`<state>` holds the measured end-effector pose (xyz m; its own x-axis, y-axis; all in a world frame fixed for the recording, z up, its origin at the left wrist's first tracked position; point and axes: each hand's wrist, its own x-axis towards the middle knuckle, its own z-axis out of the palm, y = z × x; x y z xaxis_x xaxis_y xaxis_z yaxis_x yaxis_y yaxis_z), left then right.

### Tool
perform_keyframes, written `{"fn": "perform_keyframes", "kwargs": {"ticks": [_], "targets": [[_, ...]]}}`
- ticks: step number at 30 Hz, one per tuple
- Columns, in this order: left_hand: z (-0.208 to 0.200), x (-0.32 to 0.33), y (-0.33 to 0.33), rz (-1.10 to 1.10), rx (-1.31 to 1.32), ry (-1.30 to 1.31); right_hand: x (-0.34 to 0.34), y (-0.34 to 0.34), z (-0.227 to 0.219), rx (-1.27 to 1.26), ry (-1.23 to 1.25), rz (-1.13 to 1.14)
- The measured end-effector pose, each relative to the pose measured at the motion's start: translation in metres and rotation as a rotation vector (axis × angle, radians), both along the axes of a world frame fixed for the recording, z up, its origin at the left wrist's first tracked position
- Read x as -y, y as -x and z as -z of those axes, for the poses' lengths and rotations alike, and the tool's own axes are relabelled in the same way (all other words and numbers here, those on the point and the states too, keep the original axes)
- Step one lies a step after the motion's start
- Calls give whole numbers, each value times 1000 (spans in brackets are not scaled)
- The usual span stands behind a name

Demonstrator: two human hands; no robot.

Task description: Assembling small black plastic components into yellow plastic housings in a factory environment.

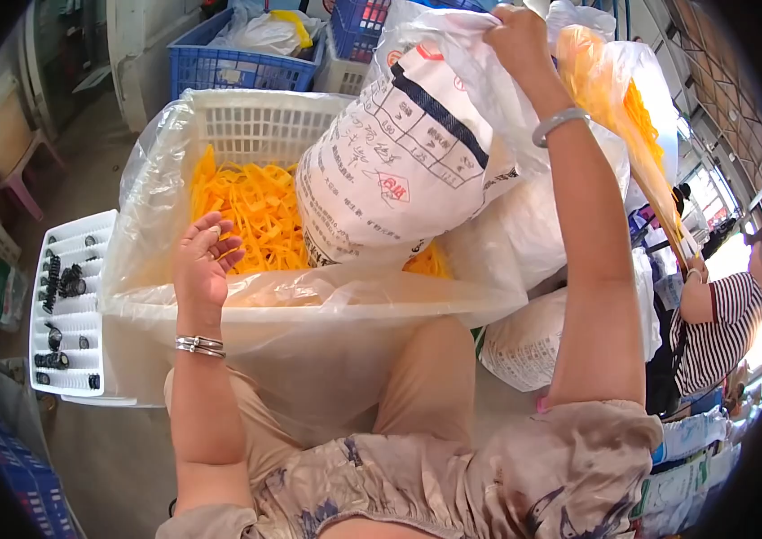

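My left hand [202, 262] hovers over the near left part of a pale crate [259, 112], fingers slightly curled and apart, holding nothing that I can see. Clear plastic film [149, 193] lines the crate and hangs over its rim. Inside lie many loose yellow-orange strips [251, 205]. A printed white sack [372, 171] leans into the crate's right side, its lower end among the strips. My right hand [522, 40] is raised at the far right and closed on the bunched top of the sack. The sack's mouth and contents are hidden.
A white ribbed tray [84, 341] with small black parts stands left of the crate. Blue crates [242, 76] are behind. More white sacks [524, 337] crowd the right, near a bag of yellow pieces [601, 76]. A person in a striped shirt [726, 323] is farther right.
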<state>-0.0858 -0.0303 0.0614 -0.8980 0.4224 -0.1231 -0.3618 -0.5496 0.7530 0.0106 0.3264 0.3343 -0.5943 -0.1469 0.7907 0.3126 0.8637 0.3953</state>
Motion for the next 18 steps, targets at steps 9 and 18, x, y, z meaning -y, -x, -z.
{"fn": "perform_keyframes", "kwargs": {"ticks": [9, 18], "targets": [[10, 7, 0, 36, 60, -28, 14, -42, 17, 388, 1172, -411], [0, -4, 5, 20, 129, -117, -267, -150, 54, 829, 652, -403]]}}
